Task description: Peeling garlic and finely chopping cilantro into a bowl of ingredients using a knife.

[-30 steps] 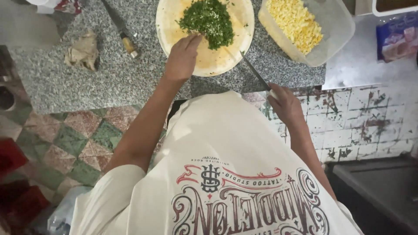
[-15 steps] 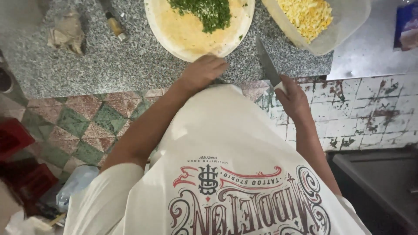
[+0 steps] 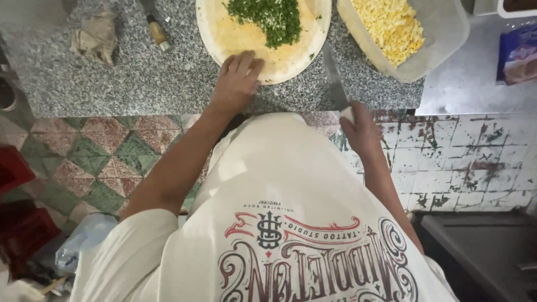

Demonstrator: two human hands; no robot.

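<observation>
While the left hand (image 3: 238,78) rests flat on the round cutting board (image 3: 246,42), the right hand (image 3: 361,126) grips a knife (image 3: 334,81).
Chopped green herbs (image 3: 268,18) heap on the board atop the granite bench (image 3: 140,84); a clear tub of yellow bits (image 3: 408,33) sits alongside.

The desk (image 3: 140,84) is speckled grey granite, polished to a dull sheen. On it, the round chopping board (image 3: 246,45) looks like pale wood, its face matt and stained yellowish under the chopped green herbs (image 3: 271,17). The knife (image 3: 334,78) has a smooth metal blade with a faint gleam (the handle is hidden in the right hand (image 3: 361,126)). The tub (image 3: 433,45) of yellow crumbs is translucent plastic, cloudy and smooth. A crumpled rag (image 3: 95,36) looks like soft, matt cloth. The wall tiles (image 3: 475,156) are white glazed ceramic, chipped and worn rough. The floor tiles (image 3: 95,162) look matt and dusty.
</observation>
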